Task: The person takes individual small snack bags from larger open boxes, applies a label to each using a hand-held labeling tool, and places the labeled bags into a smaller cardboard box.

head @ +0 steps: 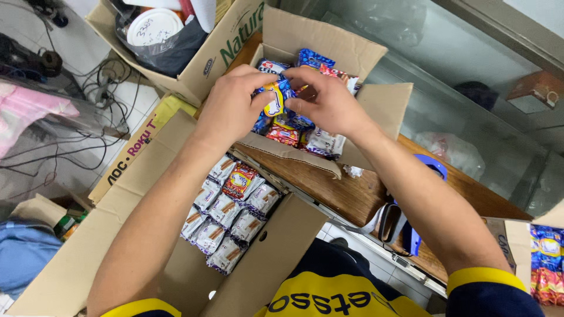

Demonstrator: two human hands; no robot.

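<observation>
My left hand [232,105] and my right hand [326,103] meet over a small open cardboard box [376,100] on a wooden counter. Together they grip a blue and yellow snack packet [275,101] just above the box's contents. The box is filled with several bright snack packets [294,132] in blue, red and white. Below my forearms, a larger open cardboard box [106,235] on the floor holds several silver-wrapped wafer packets [226,220] and one red packet [239,181].
A third carton [205,61] with a dark bag and a white lid stands at the top left. A blue tape dispenser [411,226] lies on the counter [335,191]. Cables run over the tiled floor at left. More snack packets [546,267] show at the right edge.
</observation>
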